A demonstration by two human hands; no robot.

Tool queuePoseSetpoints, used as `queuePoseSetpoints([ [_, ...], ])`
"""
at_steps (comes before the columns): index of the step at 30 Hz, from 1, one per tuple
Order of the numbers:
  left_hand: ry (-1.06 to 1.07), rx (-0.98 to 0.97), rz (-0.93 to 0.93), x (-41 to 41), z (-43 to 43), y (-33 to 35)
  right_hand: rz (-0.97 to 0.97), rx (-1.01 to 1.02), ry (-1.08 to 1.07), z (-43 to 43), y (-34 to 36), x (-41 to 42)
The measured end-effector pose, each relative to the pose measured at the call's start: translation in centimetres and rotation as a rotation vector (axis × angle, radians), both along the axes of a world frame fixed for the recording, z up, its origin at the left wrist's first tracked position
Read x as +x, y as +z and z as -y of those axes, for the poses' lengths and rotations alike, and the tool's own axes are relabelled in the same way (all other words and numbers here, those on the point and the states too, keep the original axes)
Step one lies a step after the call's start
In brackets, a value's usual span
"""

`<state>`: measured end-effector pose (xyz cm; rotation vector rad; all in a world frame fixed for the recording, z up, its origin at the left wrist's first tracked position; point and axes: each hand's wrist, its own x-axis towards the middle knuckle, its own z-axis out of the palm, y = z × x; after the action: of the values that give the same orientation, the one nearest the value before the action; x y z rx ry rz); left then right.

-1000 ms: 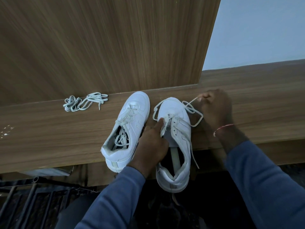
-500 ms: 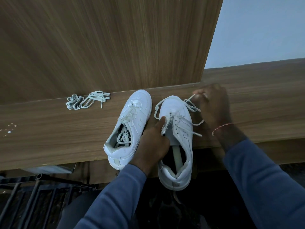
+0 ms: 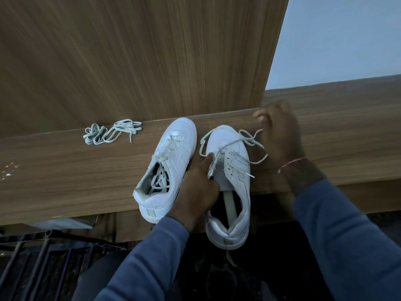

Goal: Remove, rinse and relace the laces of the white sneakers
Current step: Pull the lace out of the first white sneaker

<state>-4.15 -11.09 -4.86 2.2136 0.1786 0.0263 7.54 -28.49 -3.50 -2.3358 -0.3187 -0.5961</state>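
Right hand point(image 3: 280, 137) farther back, lace point(image 3: 230, 144) in pinch; left hand point(image 3: 199, 187) tight on sneaker point(image 3: 238, 170); laces point(image 3: 159, 181) inside other sneaker point(image 3: 180, 135).

Wooden ledge point(image 3: 65, 181), grain running left to right, upright wood panel point(image 3: 130, 61) behind. At far left, a few white specks point(image 3: 8, 170). Near the panel, a loose bundle of laces point(image 3: 111, 131). Right of it, two white shoes side by side, toes toward the panel: left shoe point(image 3: 173, 153) laced, heel at the front edge; right shoe point(image 3: 234, 161) overhanging the edge at the heel, lace point(image 3: 249, 137) partly out, looping onto the wood.
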Motion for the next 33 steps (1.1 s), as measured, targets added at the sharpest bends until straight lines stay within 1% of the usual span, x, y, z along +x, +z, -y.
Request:
queuePoseSetpoints([
  [1, -0.003, 0.001, 0.001, 0.0, 0.0, 0.0, -0.036, 0.019, -0.001, 0.9, 0.4, 0.3],
  [2, -0.011, 0.004, 0.002, 0.0, 0.1, 0.0, -0.083, -0.014, 0.064, 1.1, 0.4, 0.1],
  [5, -0.012, 0.015, 0.006, 0.1, 0.0, 0.0, -0.237, -0.075, 0.376, -1.2, -1.0, -2.2],
  [7, -0.029, 0.029, 0.028, 0.1, 0.1, 0.1, -0.277, -0.219, 0.492, -3.0, -1.8, -3.2],
  [8, -0.037, 0.030, 0.043, 0.1, 0.1, 0.1, -0.273, -0.291, 0.505, -3.6, -1.9, -3.2],
  [9, -0.039, 0.020, 0.048, 0.1, 0.2, 0.1, -0.266, -0.303, 0.506, -3.9, -1.7, -3.0],
  [12, -0.028, 0.011, 0.024, 0.1, 0.1, 0.0, -0.234, -0.244, 0.491, -3.8, -1.0, -2.5],
  [13, -0.026, 0.016, 0.013, 0.2, 0.1, -0.1, -0.235, -0.186, 0.453, -3.4, -0.7, -2.4],
  [14, -0.022, 0.015, 0.006, 0.3, 0.1, -0.2, -0.258, -0.072, 0.387, -2.9, -0.4, -2.4],
  [16, -0.006, 0.011, 0.006, 0.3, 0.1, -0.1, -0.307, 0.283, 0.203, -1.7, 0.1, -2.1],
  [18, -0.015, 0.008, 0.051, 0.2, 0.1, -0.1, -0.334, 0.702, 0.039, -0.6, 0.8, -1.5],
  [20, -0.011, -0.027, 0.097, 0.0, 0.2, 0.1, -0.350, 1.117, -0.021, 0.4, 1.4, -1.2],
  [21, 0.007, -0.047, 0.098, -0.1, 0.3, 0.2, -0.365, 1.274, -0.035, 0.8, 1.6, -1.1],
  [22, 0.026, -0.061, 0.092, -0.1, 0.3, 0.2, -0.385, 1.363, -0.051, 1.2, 1.8, -0.9],
  [24, 0.072, -0.064, 0.077, -0.3, 0.3, 0.4, -0.424, 1.429, -0.042, 1.9, 2.2, -1.0],
  [27, 0.143, -0.024, 0.036, -0.3, -0.1, 0.6, -0.519, 1.490, 0.061, 2.5, 2.7, -1.6],
  [30, 0.153, 0.001, 0.002, -0.5, -0.5, 0.4, -0.635, 1.398, 0.208, 2.3, 3.6, -3.0],
  [32, 0.118, 0.134, 0.024, -0.6, -0.4, 0.6, -0.659, 1.294, 0.268, 1.7, 4.1, -4.2],
  [33, 0.125, 0.223, 0.054, -0.6, -0.2, 1.1, -0.661, 1.202, 0.291, 1.4, 4.3, -4.9],
])
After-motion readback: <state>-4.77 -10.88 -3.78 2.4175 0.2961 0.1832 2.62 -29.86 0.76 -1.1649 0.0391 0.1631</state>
